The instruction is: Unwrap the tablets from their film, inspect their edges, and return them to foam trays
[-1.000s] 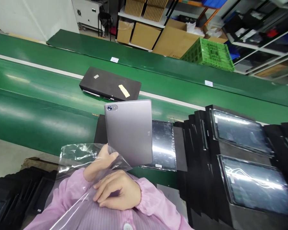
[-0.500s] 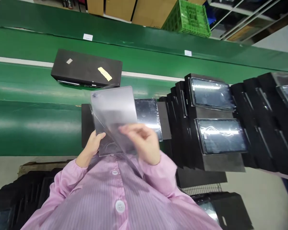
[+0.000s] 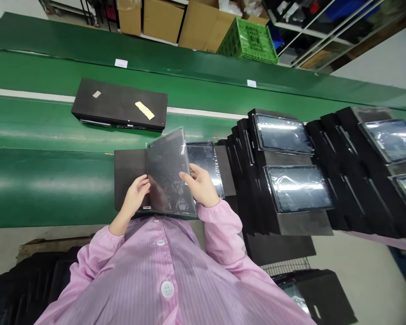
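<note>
A tablet (image 3: 167, 174) with a dark glossy face is held tilted in front of my body. My right hand (image 3: 201, 185) grips its right edge, thumb on the face and fingers behind. At its lower left edge, my left hand (image 3: 136, 193) has its fingertips pinched together against the side. Under it lies a black foam tray (image 3: 128, 169), whose left part shows bare. A second tablet (image 3: 205, 158) in clear wrap sits in the tray's right part, partly covered by the held tablet and my right hand.
Stacked black trays with wrapped tablets (image 3: 297, 187) stand to the right. A closed black tray block (image 3: 120, 101) with a yellow label sits further back on the green bench (image 3: 47, 180). Behind the bench are a green crate (image 3: 253, 40) and cardboard boxes (image 3: 162, 20).
The held tablet has turned from its grey back to its dark face. My right hand has moved from in front of it to its right edge. The view has shifted slightly.
</note>
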The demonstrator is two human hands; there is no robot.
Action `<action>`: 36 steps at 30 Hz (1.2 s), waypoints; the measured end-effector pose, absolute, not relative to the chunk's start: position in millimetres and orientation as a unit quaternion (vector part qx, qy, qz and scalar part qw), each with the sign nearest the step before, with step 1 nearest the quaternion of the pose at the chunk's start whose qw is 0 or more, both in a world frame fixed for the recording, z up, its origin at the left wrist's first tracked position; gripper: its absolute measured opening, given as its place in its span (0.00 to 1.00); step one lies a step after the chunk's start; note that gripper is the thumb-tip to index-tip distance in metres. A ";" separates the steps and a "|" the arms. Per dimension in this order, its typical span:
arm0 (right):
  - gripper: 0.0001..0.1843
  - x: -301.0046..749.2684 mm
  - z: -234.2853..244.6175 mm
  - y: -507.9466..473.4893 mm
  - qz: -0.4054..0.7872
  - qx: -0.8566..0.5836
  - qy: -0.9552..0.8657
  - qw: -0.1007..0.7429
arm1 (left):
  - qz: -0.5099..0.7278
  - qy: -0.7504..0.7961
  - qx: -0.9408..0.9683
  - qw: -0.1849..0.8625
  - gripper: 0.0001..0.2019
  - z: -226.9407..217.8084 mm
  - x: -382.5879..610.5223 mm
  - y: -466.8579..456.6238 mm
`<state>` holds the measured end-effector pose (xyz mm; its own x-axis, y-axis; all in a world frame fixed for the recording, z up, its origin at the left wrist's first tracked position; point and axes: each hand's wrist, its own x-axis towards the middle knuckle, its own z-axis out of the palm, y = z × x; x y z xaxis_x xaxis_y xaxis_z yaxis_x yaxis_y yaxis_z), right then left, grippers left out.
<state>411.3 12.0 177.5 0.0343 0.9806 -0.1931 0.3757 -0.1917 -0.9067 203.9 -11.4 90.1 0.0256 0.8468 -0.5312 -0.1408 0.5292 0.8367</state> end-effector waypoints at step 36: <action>0.32 580.8 100.3 23.4 0.310 -0.857 -0.363 0.192 | 0.062 0.831 0.448 0.325 0.35 70.3 128.9 -23.8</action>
<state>580.8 23.4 100.3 0.5435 0.7421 -0.3923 0.5043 -0.6623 -0.5542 128.9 -23.8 70.3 -0.3873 0.7845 -0.4843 0.7042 0.5908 0.3938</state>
